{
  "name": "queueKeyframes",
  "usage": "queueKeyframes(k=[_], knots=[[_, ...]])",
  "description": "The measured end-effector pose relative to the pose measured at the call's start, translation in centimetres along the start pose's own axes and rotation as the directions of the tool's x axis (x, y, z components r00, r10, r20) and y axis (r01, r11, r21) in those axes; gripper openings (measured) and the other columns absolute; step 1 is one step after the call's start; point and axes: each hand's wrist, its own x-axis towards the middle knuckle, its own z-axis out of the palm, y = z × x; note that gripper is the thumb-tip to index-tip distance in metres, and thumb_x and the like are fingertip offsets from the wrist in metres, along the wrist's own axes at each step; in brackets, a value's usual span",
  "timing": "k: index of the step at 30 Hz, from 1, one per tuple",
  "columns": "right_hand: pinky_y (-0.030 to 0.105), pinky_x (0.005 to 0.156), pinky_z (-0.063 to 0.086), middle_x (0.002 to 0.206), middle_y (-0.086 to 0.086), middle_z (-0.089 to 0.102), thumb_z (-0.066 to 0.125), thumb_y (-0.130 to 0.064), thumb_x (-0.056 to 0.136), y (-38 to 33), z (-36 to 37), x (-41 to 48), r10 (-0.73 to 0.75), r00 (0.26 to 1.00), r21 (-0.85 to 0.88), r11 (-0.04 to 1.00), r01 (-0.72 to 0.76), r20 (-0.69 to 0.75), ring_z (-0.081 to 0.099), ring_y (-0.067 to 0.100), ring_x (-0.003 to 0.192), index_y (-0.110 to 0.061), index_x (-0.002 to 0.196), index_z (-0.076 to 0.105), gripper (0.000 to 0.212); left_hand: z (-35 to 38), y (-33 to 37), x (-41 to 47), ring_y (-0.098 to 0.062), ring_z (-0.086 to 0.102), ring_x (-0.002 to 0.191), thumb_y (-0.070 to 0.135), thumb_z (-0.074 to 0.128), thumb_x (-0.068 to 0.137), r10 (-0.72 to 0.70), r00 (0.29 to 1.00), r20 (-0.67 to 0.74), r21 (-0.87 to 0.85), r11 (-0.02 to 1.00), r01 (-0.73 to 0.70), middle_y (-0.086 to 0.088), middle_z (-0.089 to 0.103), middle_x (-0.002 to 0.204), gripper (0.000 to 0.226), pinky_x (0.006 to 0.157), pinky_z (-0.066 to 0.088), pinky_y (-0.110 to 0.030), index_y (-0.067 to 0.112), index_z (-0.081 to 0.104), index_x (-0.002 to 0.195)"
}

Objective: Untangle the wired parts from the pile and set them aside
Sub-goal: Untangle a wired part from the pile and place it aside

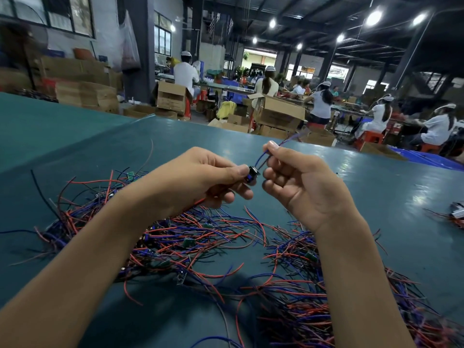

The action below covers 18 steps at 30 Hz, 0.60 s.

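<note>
I see my left hand (pixel 200 177) raised above the tabletop (pixel 75 136), its grip closed on a small black part (pixel 252 173), pinched between thumb and forefinger. Much of that part is hidden under the thumb, so I cannot make out its shape. Just right of it, my right hand (pixel 301 184) pinches a blue wire (pixel 261 156) between thumb and forefinger, its other fingers loosely curled. The wire runs up from the black part into that grip. Past the fingertips its free end blurs against the far background, and a darker strand seems to run beside it, though I cannot tell for sure.

Below and nearer lies the pile (pixel 200 242) of red and blue wires, spread under both forearms, which hide its middle. Small green boards show here and there in it. Its near right portion is smeared and cut by the frame. At the far right edge a small bundle (pixel 455 216) sits well apart from the pile, half cut off.
</note>
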Motion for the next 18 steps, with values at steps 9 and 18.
queueKeyframes(k=[9, 18], knots=[[0.022, 0.051, 0.053, 0.063, -0.001, 0.061, 0.069, -0.015, 0.088, -1.2, -1.4, -0.5, -0.064, 0.995, -0.110, 0.992, 0.056, -0.072, 0.062, 0.011, 0.054, -0.008, 0.084, 0.073, 0.009, -0.5, 0.0, -0.2, -0.007, 0.057, 0.059, 0.019, 0.066, 0.086, -0.033, 0.982, 0.187, -0.028, 0.999, 0.038, -0.012, 0.076, 0.095, 0.033, 0.051, 0.042, -0.018, 0.002, 0.073, 0.114], [0.023, 0.046, 0.056, 0.065, 0.009, 0.071, 0.062, -0.008, 0.093, -2.4, -10.4, -9.3, -0.097, 0.880, -0.361, 0.928, -0.089, -0.466, 0.070, 0.015, 0.055, 0.004, 0.092, 0.067, 0.013, 4.7, -3.0, 0.9, -0.005, 0.067, 0.058, 0.021, 0.065, 0.098, -0.149, 0.931, 0.334, 0.538, 0.841, -0.059, 0.003, 0.078, 0.081, 0.013, 0.047, 0.044, -0.017, 0.014, 0.076, 0.096]])
